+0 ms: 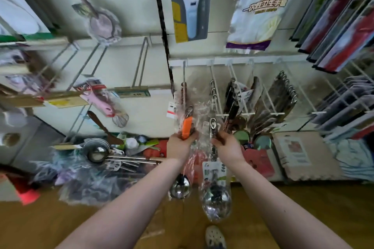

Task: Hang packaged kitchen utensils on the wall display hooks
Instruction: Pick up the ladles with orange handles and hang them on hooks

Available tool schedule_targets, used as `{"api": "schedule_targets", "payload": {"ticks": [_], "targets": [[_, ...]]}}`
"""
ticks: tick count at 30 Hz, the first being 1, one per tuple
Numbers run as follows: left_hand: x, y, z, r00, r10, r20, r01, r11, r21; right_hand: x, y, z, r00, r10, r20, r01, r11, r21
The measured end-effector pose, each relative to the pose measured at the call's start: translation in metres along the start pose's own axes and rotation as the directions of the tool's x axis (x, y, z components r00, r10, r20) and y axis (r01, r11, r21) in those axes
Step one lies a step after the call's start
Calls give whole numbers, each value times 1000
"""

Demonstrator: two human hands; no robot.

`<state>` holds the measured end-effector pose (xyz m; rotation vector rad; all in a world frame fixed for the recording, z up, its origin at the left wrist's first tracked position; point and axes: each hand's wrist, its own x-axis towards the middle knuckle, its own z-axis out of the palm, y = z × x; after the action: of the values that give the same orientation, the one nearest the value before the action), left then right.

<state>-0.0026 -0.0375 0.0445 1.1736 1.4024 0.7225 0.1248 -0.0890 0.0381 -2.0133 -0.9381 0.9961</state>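
Gripping bagged ladles [216, 200], apparently: left hand [180, 144], right hand [228, 147].

- The left hand [179, 144] grips the orange ladle [187, 125] by its handle, with the bowl hanging below the wrist.
- The right hand [228, 146] holds the steel ladle [217, 202] in clear wrap.
- Both of the 2 ladles are upright, side by side, just below a hook [184, 73].
- More ladles [97, 152] lie to the left.
- A shoe [215, 236] is on the wooden floor [40, 224].

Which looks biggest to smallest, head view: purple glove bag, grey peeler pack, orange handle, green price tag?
1. purple glove bag
2. grey peeler pack
3. green price tag, orange handle: alike, handle partly inside left hand, unranked.
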Motion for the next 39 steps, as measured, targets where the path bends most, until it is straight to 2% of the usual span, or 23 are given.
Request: {"api": "schedule_targets", "payload": {"ticks": [8, 13, 19, 32, 39], "targets": [[17, -10, 20, 999, -23, 42, 27, 994, -105, 30, 25, -4, 998, 45, 32, -45, 999, 8], [28, -9, 31, 998, -31, 52, 35, 996, -86, 50, 25, -7, 998, 57, 21, -56, 998, -41], [39, -8, 37, 997, -75, 3, 75, 995, -60, 62, 26, -12, 999, 7, 42, -6, 1000, -15], [46, -13, 43, 993, -64, -96, 64, 998, -5, 81, 33, -9, 998, -25, 59, 21, 998, 57], [45, -11, 50, 986, -30, -162, 18, 997, -72, 101, 34, -3, 999, -3, 35, 0, 997, 81]]}}
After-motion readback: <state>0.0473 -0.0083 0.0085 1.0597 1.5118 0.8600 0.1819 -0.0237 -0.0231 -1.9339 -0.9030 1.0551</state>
